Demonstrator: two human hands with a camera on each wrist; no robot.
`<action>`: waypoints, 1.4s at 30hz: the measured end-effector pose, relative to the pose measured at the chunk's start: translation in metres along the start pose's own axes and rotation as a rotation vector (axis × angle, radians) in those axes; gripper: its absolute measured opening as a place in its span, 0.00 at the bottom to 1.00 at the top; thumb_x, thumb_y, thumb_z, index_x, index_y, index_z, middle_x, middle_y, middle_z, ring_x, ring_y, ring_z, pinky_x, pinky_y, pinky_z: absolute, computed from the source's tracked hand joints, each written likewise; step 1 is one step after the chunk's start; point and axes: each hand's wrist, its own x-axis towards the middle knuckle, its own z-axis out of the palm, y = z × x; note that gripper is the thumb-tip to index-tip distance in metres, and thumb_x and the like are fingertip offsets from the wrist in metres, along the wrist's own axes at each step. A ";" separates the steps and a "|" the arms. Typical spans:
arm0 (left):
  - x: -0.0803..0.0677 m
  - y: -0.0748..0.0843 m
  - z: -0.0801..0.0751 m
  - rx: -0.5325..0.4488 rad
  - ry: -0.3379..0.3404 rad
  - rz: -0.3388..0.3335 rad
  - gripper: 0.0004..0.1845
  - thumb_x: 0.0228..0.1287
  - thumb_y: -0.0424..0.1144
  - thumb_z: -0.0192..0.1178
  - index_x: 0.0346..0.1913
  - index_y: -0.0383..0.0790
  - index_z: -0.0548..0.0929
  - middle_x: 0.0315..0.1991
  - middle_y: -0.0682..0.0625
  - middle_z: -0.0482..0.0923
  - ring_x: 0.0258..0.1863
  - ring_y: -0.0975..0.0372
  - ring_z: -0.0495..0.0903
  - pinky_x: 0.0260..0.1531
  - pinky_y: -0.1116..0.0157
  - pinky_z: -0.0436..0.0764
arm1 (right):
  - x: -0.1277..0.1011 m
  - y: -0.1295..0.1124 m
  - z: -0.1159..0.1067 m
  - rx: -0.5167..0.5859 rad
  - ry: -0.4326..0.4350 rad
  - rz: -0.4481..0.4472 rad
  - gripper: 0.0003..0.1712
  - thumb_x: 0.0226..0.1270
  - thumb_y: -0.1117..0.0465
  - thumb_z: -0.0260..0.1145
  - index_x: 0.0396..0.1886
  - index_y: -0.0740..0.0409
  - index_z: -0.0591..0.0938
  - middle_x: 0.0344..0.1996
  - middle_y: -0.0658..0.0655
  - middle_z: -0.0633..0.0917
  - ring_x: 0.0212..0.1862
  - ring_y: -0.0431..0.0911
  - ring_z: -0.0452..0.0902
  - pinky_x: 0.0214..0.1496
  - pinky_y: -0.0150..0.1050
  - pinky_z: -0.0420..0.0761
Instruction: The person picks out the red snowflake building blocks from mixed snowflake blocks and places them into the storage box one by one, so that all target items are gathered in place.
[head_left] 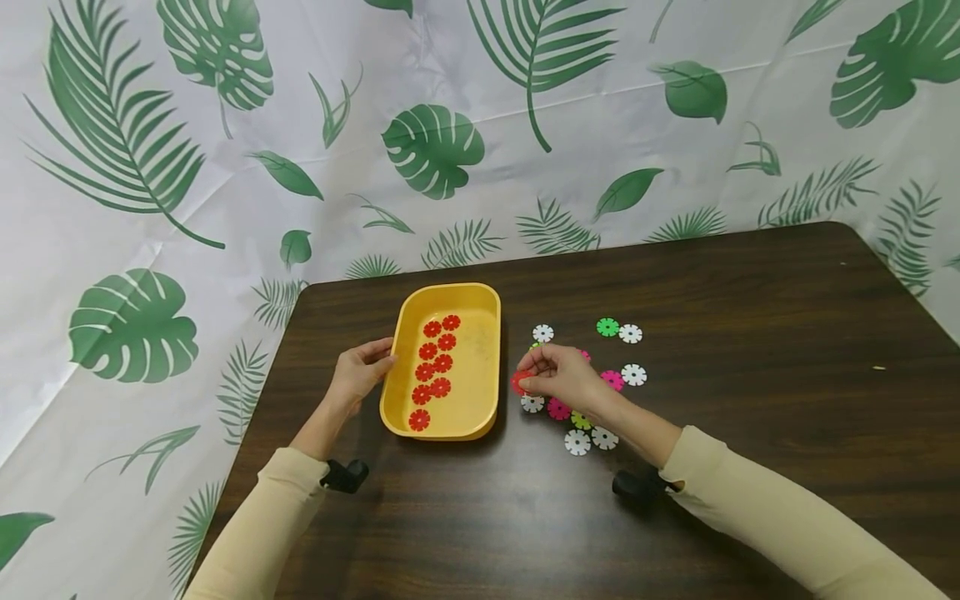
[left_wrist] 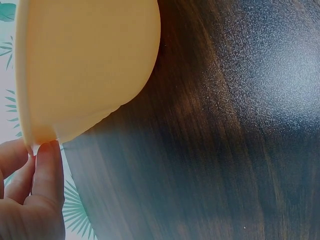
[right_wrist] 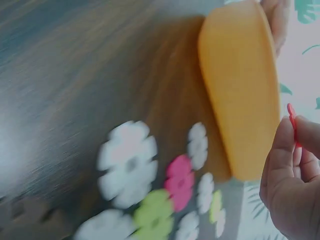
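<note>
My left hand [head_left: 358, 375] grips the left rim of a yellow plastic tray [head_left: 480, 333], thumb and fingers pinching its edge, as the left wrist view also shows. Inside the tray, along its left side, lie several red notched discs [head_left: 427, 352] in two rough columns. Just right of the tray, my right hand [head_left: 562, 377] pinches one red notched disc [head_left: 521, 382] between thumb and fingertips. In the right wrist view that red disc [right_wrist: 292, 117] is seen edge-on, raised above the table. Beneath and around this hand are white, pink and yellow-green discs, some hidden by it.
Loose discs lie right of the tray: a green disc [head_left: 607, 327], several white ones such as the white disc [head_left: 633, 374], and a pink disc [head_left: 558, 408]. The dark wooden table [head_left: 750, 350] ends at a leaf-print curtain [head_left: 450, 225] behind and to the left.
</note>
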 end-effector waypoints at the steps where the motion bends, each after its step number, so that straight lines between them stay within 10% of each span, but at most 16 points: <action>1: 0.000 0.000 0.000 -0.001 0.000 0.000 0.22 0.67 0.31 0.54 0.64 0.32 0.71 0.54 0.37 0.73 0.47 0.57 0.76 0.51 0.63 0.79 | 0.002 -0.004 0.003 0.005 -0.003 0.002 0.12 0.58 0.72 0.67 0.42 0.70 0.77 0.32 0.60 0.81 0.33 0.44 0.78 0.44 0.47 0.84; 31: 0.000 0.000 -0.001 -0.015 -0.013 0.028 0.22 0.67 0.31 0.55 0.63 0.32 0.72 0.51 0.39 0.74 0.47 0.56 0.77 0.49 0.66 0.80 | 0.046 -0.037 0.070 0.168 -0.082 0.009 0.11 0.57 0.75 0.65 0.40 0.73 0.76 0.27 0.55 0.77 0.31 0.46 0.80 0.47 0.49 0.82; 42: 0.001 -0.001 -0.002 -0.017 -0.014 0.036 0.22 0.67 0.31 0.55 0.63 0.31 0.71 0.50 0.39 0.74 0.47 0.56 0.76 0.44 0.70 0.81 | 0.058 -0.034 0.089 0.040 -0.073 0.078 0.09 0.57 0.74 0.67 0.37 0.70 0.77 0.25 0.56 0.77 0.34 0.53 0.81 0.43 0.46 0.84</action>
